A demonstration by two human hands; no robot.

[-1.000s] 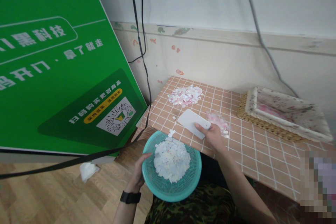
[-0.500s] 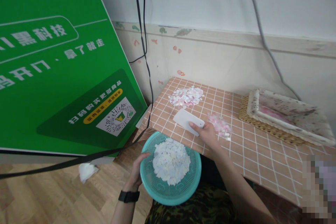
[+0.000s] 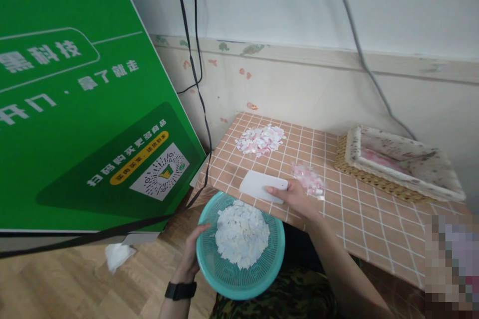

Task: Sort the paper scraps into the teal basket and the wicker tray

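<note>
My left hand (image 3: 194,248) grips the left rim of a round teal plastic basket (image 3: 241,286), its thumb over the edge. Inside the basket lies a heap of small white paper scraps (image 3: 242,234). It is held just below the table's front edge. A flat white plastic scraper (image 3: 262,187) is pinched in my right hand (image 3: 295,198), low over the table near that edge. Beyond the scraper is a pile of white and pink scraps (image 3: 260,139). A smaller pile of pink, shiny scraps (image 3: 309,179) sits just behind my right hand.
A checked brown cloth covers the table (image 3: 359,219). At its back right stands a cloth-lined wicker basket (image 3: 392,187). A green panel (image 3: 112,149) rises on the left, with black cables (image 3: 196,84) hanging beside it. Something white (image 3: 118,256) lies on the floor.
The scraper in my right hand has turned to lie more level across the view and moved toward the table's front edge. My left hand still holds the teal basket. The view shifted slightly.
</note>
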